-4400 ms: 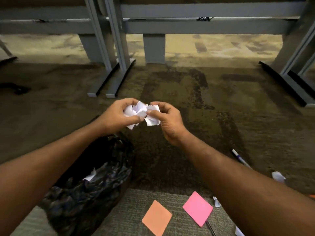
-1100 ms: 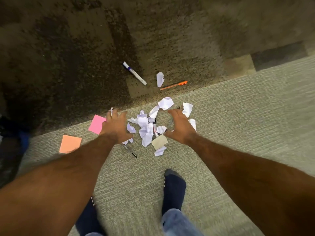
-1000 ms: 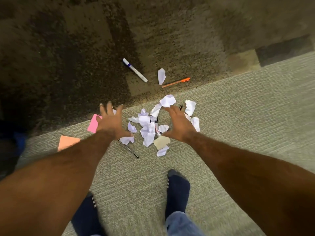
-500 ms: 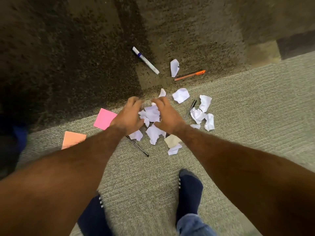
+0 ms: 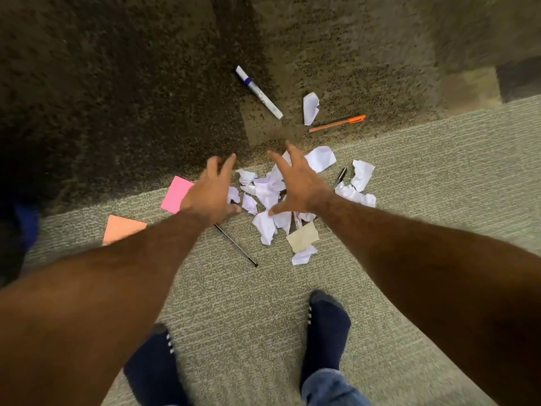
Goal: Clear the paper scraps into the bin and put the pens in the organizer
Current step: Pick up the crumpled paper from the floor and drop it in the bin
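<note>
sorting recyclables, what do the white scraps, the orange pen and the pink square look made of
White scraps: thin matte paper, torn edges and creases. Orange pen: probably smooth plastic, even colour. Pink square: flat matte paper, likely a sticky note.

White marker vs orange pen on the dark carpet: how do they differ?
Colour: the white marker has a white barrel with a blue band; the orange pen is orange throughout.
Build: the white marker is thicker, the orange pen slim.
Pose: the white marker runs steeply diagonal; the orange pen lies nearer horizontal.
Both lie flat on the dark carpet, beyond the paper scraps.
</note>
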